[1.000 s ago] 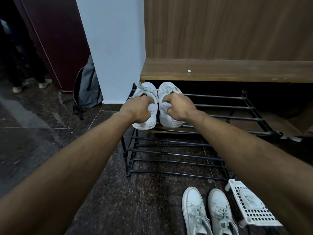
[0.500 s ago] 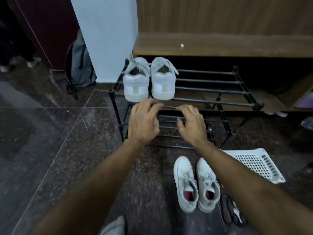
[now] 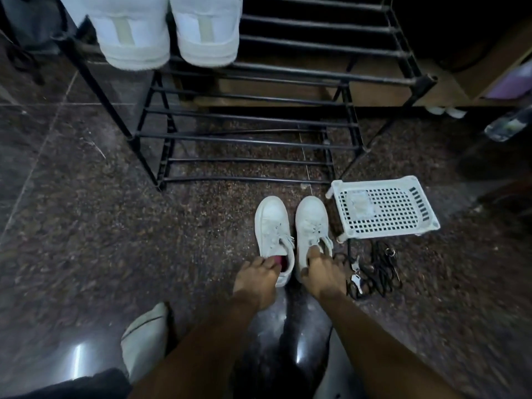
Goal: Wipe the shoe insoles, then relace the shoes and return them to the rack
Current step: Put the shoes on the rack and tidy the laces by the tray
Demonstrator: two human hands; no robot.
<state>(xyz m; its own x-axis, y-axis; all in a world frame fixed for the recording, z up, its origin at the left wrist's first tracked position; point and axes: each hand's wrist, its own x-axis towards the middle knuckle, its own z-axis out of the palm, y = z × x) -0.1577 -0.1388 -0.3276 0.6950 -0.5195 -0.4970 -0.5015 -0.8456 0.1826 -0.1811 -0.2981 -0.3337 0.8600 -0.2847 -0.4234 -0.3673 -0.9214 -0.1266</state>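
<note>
Two white laced sneakers stand side by side on the dark floor, toes toward the black shoe rack [image 3: 288, 73]. My left hand [image 3: 254, 279] grips the heel opening of the left sneaker [image 3: 273, 228], whose red lining shows by my fingers. My right hand [image 3: 324, 273] grips the heel opening of the right sneaker [image 3: 312, 223], fingers tucked inside. Another white pair [image 3: 167, 30] sits on the rack's top tier at the left, heels facing me.
A white perforated plastic tray [image 3: 385, 208] with a folded wipe stands right of the sneakers. Black cords and keys [image 3: 371, 269] lie on the floor beside my right hand. My white-shod foot [image 3: 145, 341] is at lower left. A wooden bench base runs behind the rack.
My hands let go of the pair on the rack, drew back and dropped to the floor pair, each now gripping a sneaker's heel opening. My view tilted down.
</note>
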